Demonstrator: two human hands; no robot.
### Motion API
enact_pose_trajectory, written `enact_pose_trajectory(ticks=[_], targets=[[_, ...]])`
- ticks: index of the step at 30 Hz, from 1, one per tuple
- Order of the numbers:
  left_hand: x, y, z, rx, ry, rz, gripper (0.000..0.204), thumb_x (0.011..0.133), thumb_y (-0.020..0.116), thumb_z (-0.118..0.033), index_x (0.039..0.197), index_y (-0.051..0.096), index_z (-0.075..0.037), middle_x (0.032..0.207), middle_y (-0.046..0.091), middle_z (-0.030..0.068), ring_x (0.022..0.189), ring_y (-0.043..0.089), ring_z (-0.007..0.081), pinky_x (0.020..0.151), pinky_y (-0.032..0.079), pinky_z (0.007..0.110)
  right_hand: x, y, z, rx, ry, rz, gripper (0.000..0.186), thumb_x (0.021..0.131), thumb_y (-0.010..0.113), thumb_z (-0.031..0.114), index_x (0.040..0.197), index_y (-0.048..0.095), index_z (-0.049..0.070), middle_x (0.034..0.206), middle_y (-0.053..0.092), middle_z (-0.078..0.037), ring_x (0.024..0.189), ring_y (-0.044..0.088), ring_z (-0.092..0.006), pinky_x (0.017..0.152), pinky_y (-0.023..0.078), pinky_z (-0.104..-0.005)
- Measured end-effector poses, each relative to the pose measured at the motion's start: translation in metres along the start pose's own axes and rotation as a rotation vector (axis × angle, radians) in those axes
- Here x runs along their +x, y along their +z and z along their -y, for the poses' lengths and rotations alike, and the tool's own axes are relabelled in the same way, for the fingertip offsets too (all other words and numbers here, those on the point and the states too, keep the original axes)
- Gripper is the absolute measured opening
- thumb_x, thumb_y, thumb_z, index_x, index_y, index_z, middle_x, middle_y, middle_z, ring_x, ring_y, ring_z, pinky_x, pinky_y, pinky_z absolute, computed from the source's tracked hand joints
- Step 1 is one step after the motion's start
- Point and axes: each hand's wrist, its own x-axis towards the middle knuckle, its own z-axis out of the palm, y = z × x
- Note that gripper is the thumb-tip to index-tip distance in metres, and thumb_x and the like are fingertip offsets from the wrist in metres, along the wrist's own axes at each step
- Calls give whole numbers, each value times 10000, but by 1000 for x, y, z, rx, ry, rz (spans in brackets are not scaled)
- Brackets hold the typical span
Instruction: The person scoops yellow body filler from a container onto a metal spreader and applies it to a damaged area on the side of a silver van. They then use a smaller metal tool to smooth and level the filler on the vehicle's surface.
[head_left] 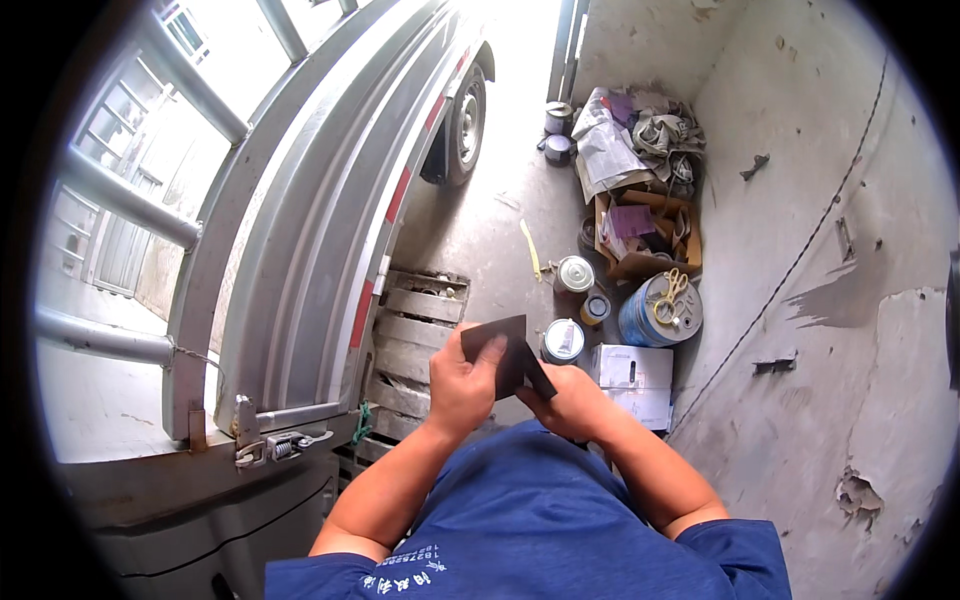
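Note:
In front of my chest I hold a dark brown sheet (498, 342), stiff and matte like sandpaper, bent into a fold that opens toward the far side. My left hand (462, 385) grips its left part, the thumb lying across the face. My right hand (572, 402) pinches the narrower right flap near its lower end. The fingers behind the sheet are hidden. Below and beyond it, on the floor, stands a white-lidded tin (563, 341).
On the left, a grey truck bed (300, 250) with a latch (285, 445) runs alongside. Wooden slats (405, 305) lie under its edge. Right: several tins, a blue spool (645, 318) topped with yellow-handled scissors (672, 292), a white box (635, 375), a cardboard carton (640, 265), and a worn wall (800, 270).

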Motion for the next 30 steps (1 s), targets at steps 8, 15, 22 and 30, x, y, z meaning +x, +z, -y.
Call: enact_pose_trajectory(ticks=[8, 15, 22, 30], targets=[[2, 4, 4, -49, -13, -45, 132, 902, 640, -107, 944, 602, 13, 789, 669, 67, 719, 590, 91, 652, 490, 260, 13, -12, 17, -97, -75, -256, 266, 856, 626, 109, 1069, 519, -8, 863, 622, -203, 729, 628, -386, 626, 498, -432], [5, -9, 14, -102, -54, 12, 131, 912, 635, -108, 965, 600, 6, 844, 659, 49, 762, 587, 84, 668, 490, 255, 13, 6, 6, -208, 142, 83, 190, 881, 532, 146, 957, 463, -15, 802, 626, -232, 733, 609, -441, 662, 490, -505], [31, -32, 4, -434, -180, 53, 169, 919, 617, -89, 1056, 562, -5, 970, 648, 60, 859, 602, 113, 779, 501, 273, 1, 8, -22, -339, 240, 173, 148, 850, 510, 100, 964, 481, 10, 929, 622, -248, 879, 607, -425, 749, 491, -492], [42, -48, 20, -794, -477, 211, 193, 939, 571, -120, 1109, 528, -38, 997, 633, 61, 885, 628, 161, 795, 521, 330, -16, -14, -30, 914, 253, 213, 347, 895, 666, 256, 1127, 551, 24, 1006, 591, -3, 903, 548, -79, 804, 462, -256]])
